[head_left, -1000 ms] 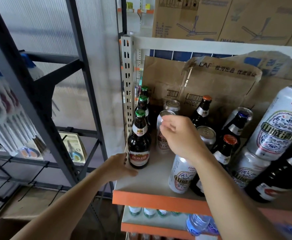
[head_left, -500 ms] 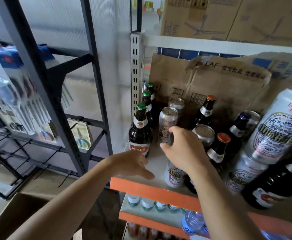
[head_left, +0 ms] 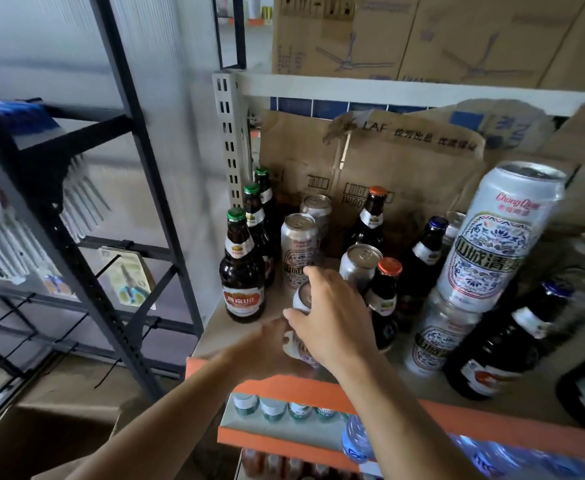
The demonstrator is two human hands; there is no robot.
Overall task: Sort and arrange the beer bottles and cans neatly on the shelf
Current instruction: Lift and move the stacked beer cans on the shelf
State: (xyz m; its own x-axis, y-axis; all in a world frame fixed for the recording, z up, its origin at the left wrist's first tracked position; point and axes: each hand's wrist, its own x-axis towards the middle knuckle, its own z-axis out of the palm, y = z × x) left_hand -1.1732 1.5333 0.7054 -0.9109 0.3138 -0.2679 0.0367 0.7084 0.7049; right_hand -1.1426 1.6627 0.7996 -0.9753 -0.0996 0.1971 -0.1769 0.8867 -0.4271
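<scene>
Both hands close on 1 front can point(head_left: 301, 327) near the shelf point(head_left: 319, 388) edge: right hand point(head_left: 336, 327) over its top and side, left hand point(head_left: 267, 344) seemingly against its 9 o'clock side. It is probably light, smooth and dentable; grip mid-body. Glass bottles point(head_left: 241, 271) stand at 11 o'clock.

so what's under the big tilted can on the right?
The big tilted can sits on another can of the same design, standing on the shelf. That can's top is covered.
</scene>
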